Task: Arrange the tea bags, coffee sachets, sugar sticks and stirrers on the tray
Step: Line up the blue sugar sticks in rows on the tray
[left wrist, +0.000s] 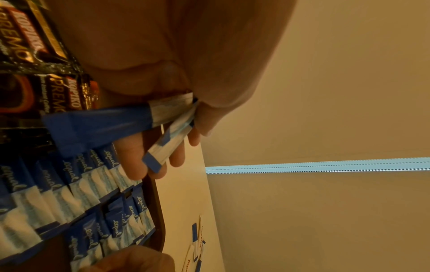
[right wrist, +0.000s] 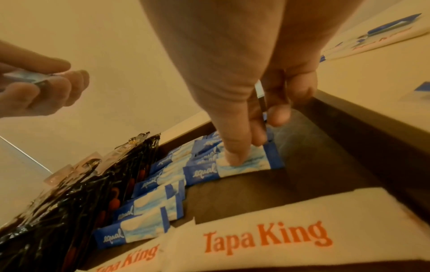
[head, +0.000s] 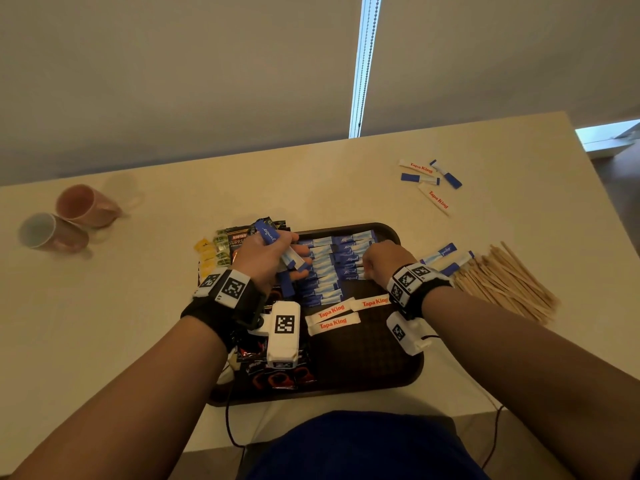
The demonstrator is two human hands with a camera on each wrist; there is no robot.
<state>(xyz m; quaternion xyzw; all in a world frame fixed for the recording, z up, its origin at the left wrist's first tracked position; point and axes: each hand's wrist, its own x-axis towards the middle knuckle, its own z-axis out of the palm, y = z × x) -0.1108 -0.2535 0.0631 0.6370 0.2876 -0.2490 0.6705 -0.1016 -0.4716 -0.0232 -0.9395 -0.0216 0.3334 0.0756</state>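
Over the tray (head: 412, 367):
Left hand (head: 268, 256): gripping blue sticks (head: 277, 245), raised.
Right hand (head: 382, 259): fingers pinching one stick (right wrist: 235, 168), thumb on top.

Two pink mugs (head: 69, 220) lie on their sides at the far left of the beige table (head: 138, 306), touching each other, mouths towards the camera. Behind the table hang grey blinds (head: 173, 81), with a bead chain (head: 367, 60) in the bright gap between them. A black cable (head: 230, 424) drops over the table's near edge.
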